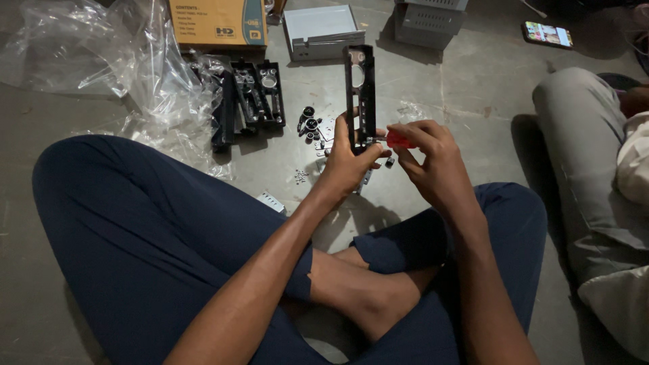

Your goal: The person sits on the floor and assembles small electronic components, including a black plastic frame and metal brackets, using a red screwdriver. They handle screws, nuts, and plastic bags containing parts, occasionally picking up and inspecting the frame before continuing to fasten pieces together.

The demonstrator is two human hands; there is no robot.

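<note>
black and long, the lock plate (359, 91) stands upright, its long axis running away from the person, its lower end clamped in the left hand (348, 159) with fingers wrapped around it. just to its right, the red-handled screwdriver (395, 140) lies crosswise, tip at the plate's lower edge, pinched by the right hand (433, 159). small screws and fittings (309, 125) lie on the concrete floor (466, 88) to the plate's left; a seated person's knee (574, 115) bounds the right.
</note>
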